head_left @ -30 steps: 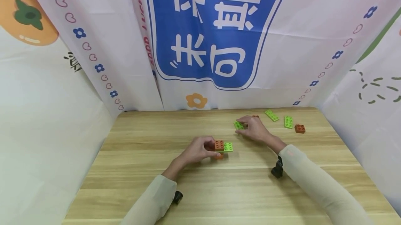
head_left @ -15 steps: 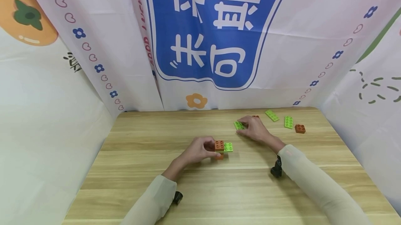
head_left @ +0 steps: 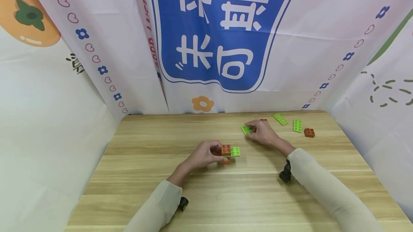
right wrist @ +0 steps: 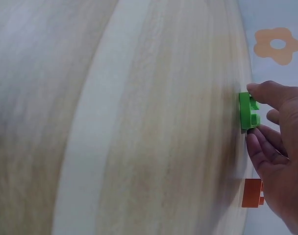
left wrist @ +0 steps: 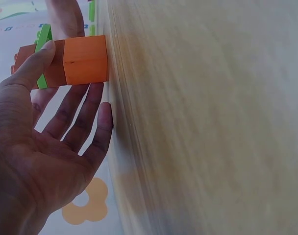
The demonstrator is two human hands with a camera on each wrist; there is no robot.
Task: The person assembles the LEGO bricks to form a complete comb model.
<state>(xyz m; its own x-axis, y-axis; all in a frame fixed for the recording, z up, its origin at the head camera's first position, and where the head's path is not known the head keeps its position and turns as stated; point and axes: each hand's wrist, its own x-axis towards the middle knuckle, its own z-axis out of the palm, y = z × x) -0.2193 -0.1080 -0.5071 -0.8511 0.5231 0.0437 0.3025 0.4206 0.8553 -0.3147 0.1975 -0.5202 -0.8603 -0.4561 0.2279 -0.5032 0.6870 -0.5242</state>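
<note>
My left hand (head_left: 204, 154) grips a small stack of toy building bricks (head_left: 226, 150), thumb on one side and fingers on the other. In the left wrist view, an orange brick (left wrist: 86, 59) forms its base, with brown bricks above and a thin green plate (left wrist: 42, 80) between them. Part of that plate juts out to the right in the head view. Farther back on the right, my right hand (head_left: 264, 133) pinches a loose green studded plate (head_left: 246, 129) by its ends, low over the tabletop. The right wrist view shows this plate (right wrist: 245, 111) between thumb and fingertips.
Behind the right hand a reddish-brown brick (head_left: 264, 120) is mostly covered. Two green plates, one angled (head_left: 280, 119) and one straighter (head_left: 297, 126), lie at the back right beside a brown brick (head_left: 309, 133). A printed cloth (head_left: 180, 99) hangs along the wooden table's (head_left: 155, 189) back edge.
The right hand's fingertips have shifted slightly to the right and drawn in at the green plate. The left hand and its brick stack stay in place.
</note>
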